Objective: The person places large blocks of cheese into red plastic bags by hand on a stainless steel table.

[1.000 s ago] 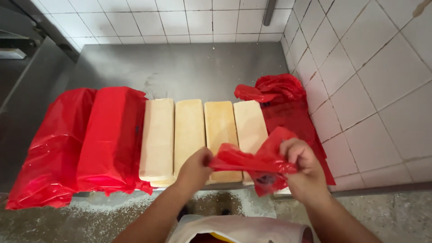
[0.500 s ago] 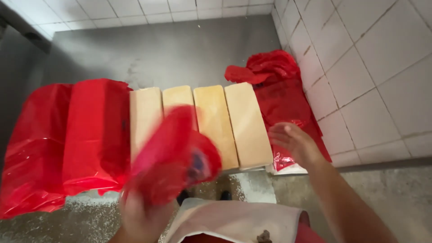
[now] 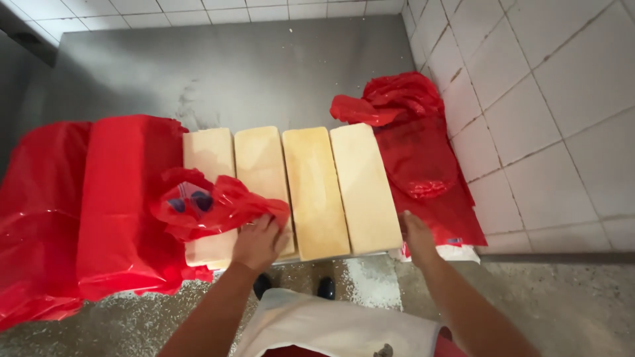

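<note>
1. The left hand (image 3: pixel 258 241) sits at lower centre of the frame, its fingers pinching the edge of a crumpled red plastic bag (image 3: pixel 211 206) that lies over the near ends of the 2 leftmost pale blocks.
2. That bag shows a dark printed patch on its left part (too creased to make out).
3. The right hand (image 3: pixel 417 235) is at lower centre-right, fingers loosely stretched and grasping nothing, its tips touching the near right corner of the rightmost block (image 3: pixel 365 186).
4. 4 pale yellow rectangular blocks (image 3: pixel 311 192) lie side by side in the middle of the frame, long sides touching, on a grey metal surface (image 3: pixel 264 73).
5. Left of them, 2 blocks wrapped in red plastic (image 3: pixel 86 205) fill the left part of the frame, touching the leftmost bare block.
6. At right, a flat red plastic sheet (image 3: pixel 430 178) lies between the blocks and the white tiled wall (image 3: pixel 549 112), with a bunched red bag (image 3: pixel 390 99) at its far end in the upper right.
7. At the bottom, a rough concrete ledge (image 3: pixel 569 304) runs across, and the person's light apron (image 3: pixel 331 327) and dark shoe tips (image 3: pixel 325 287) show below the hands.
</note>
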